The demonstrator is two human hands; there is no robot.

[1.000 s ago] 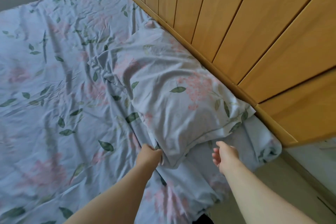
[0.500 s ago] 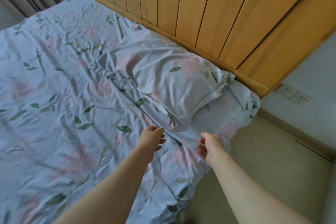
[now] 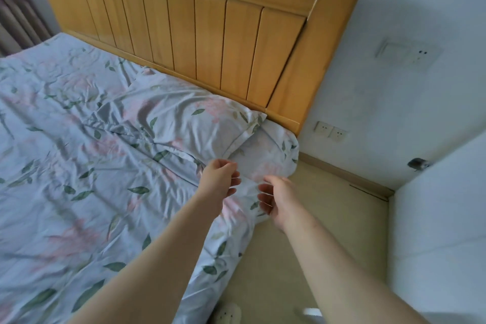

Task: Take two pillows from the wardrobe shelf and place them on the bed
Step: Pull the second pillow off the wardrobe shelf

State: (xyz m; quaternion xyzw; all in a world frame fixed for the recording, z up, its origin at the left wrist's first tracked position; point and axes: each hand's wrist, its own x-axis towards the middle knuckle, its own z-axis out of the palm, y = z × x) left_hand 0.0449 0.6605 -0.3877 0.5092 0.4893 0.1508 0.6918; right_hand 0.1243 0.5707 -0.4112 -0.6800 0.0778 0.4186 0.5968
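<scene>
**Hovering both hands near the one pillow on the bed**

Looking down through the head camera, I see a single pillow (image 3: pixel 189 118) in a pale floral case lying on the bed (image 3: pixel 65 166). It sits at the top right corner of the mattress, its far edge against the slatted wooden headboard (image 3: pixel 210 34). Its cover matches the crumpled sheet beneath it. I see no second pillow from here.

My left hand (image 3: pixel 219 180) hangs just beside the pillow's near corner, above the sheet. Its fingers are loosely curled with nothing between them, and I cannot tell whether the knuckles brush the fabric. My right hand (image 3: pixel 278 197) is close alongside it, over the bed's right edge. Its fingers are relaxed and slightly spread, and it holds nothing.

Right of the bed is bare beige floor (image 3: pixel 315 218). A pair of wall sockets (image 3: pixel 330 131) sits low on the white wall next to the headboard. A curtain (image 3: pixel 15 13) shows at the far left.
</scene>
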